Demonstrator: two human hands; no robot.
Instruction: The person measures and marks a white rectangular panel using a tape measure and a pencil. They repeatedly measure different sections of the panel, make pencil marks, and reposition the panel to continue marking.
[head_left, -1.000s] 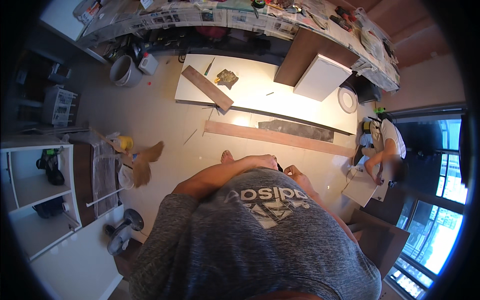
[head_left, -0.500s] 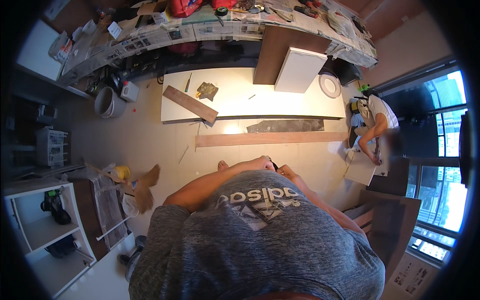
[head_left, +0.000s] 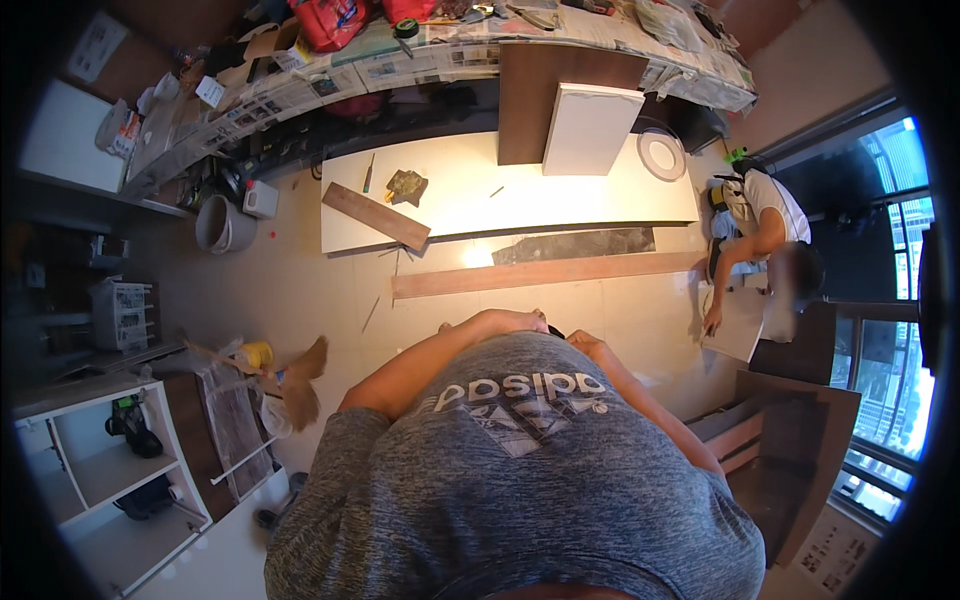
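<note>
My left hand [head_left: 527,320] is curled at the front of my waist, just past the edge of my grey shirt. Close to its right, my right hand [head_left: 592,346] also has bent fingers. Between the two shows a small black thing [head_left: 554,331], mostly hidden by the shirt, so its kind cannot be made out. Beyond my hands, a long reddish wooden strip [head_left: 550,275] lies on the tiled floor, with a dark strip [head_left: 575,245] behind it. Farther off is a long white panel [head_left: 470,205] bearing a short brown board [head_left: 375,215] and a thin tool [head_left: 369,175].
A co-worker [head_left: 775,215] bends at the right, one hand on a small white panel [head_left: 738,318]. A newspaper-covered bench [head_left: 400,70] spans the back. Left are a bucket [head_left: 226,225], a white jug [head_left: 260,199], a broom [head_left: 303,385] and a white shelf unit [head_left: 130,480].
The co-worker's arm has swung outward to the near left edge of the small white panel, and their head has lowered. My view has shifted slightly; my hands stay together at my waist.
</note>
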